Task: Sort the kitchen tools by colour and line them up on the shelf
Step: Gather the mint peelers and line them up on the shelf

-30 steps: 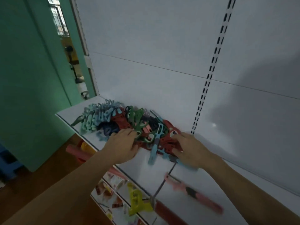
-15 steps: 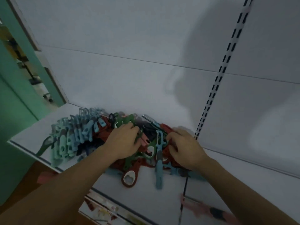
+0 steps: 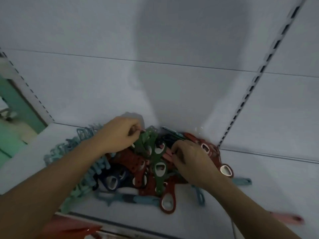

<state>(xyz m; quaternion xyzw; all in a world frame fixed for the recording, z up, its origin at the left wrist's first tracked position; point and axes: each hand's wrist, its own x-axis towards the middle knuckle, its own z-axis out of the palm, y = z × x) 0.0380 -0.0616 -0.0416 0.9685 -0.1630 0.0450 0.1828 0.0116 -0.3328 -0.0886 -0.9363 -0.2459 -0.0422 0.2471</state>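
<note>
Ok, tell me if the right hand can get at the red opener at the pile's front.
Probably yes: the red opener lies with its ring end uncovered, near the right hand, nothing between.

place: probably a shop | cue: slotted upright (image 3: 252, 87), white shelf (image 3: 276, 178)

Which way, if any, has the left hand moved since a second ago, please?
Yes. The left hand has gone from the front edge of the pile to its back, near the back wall, where it grips a green opener.
</note>
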